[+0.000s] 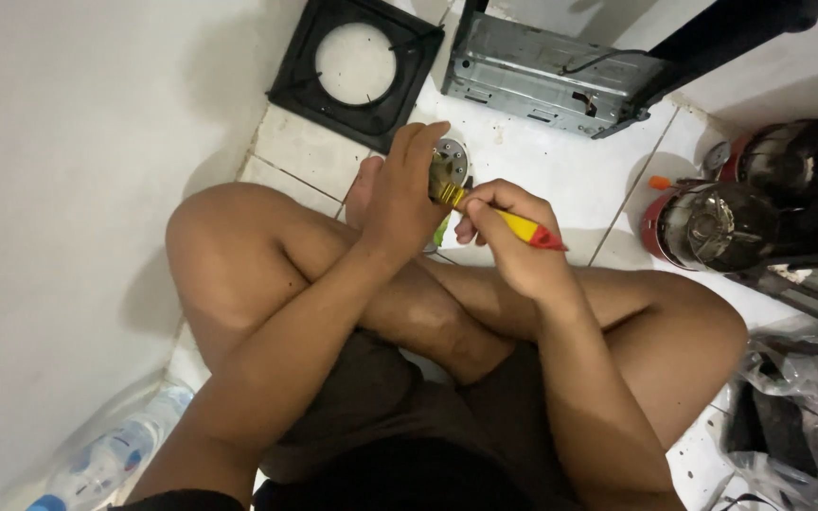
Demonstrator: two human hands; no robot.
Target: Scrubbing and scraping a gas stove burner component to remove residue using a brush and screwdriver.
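- 2 hands: left hand (400, 194), right hand (515, 237)
- 1 yellow-and-red screwdriver (504, 220), in right hand
- 1 round metal part (450, 163), in left hand
- 1 black square stove grate (356, 66)
- 1 grey sheet-metal chassis (546, 76)
- 2 red-rimmed round pots (712, 225), (797, 161)
- 1 clear plastic bottle (111, 454), lower left
- 1 clear plastic bag (797, 416), lower right

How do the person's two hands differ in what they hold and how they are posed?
The left hand wraps around a small round metal part, fingers curled over its top; the right hand pinches a yellow-and-red screwdriver like a pen. The left hand steadies the part from the side, while the right hand aims the tool's tip at it. Both are bare, close together, above the white tiled floor.
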